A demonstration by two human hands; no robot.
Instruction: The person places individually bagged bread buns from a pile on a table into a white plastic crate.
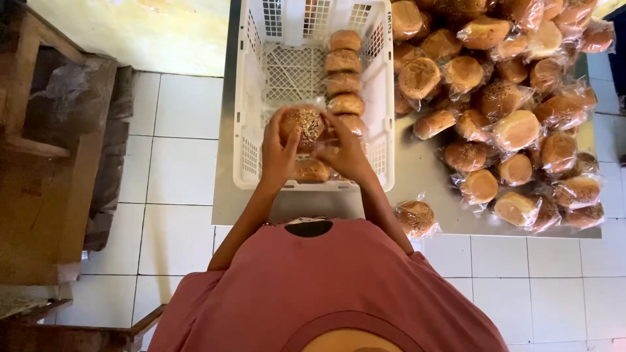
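The seeded bun (304,124), sealed in a clear wrapper, sat between the two hands, held above the near end of the white crate (251,111). The left hand (279,151) closed on it from the left, its fingers (275,127) curled up round that edge and the thumb pressed on the seeded top. The right hand (344,153) met it from the right, its fingers (339,127) pinching the wrapper at that side. Neither hand was nearer than the other; both touched it. The bun was round, so it showed no long axis, and it lay tilted with its top towards the camera. Just beyond the fingers of the right hand ran a row of wrapped buns (343,72) along the right wall of the crate, and one more bun (312,171) lay just below the fingers. Well off to the right, a heap of wrapped buns (508,98) covered the metal tabletop (417,166)
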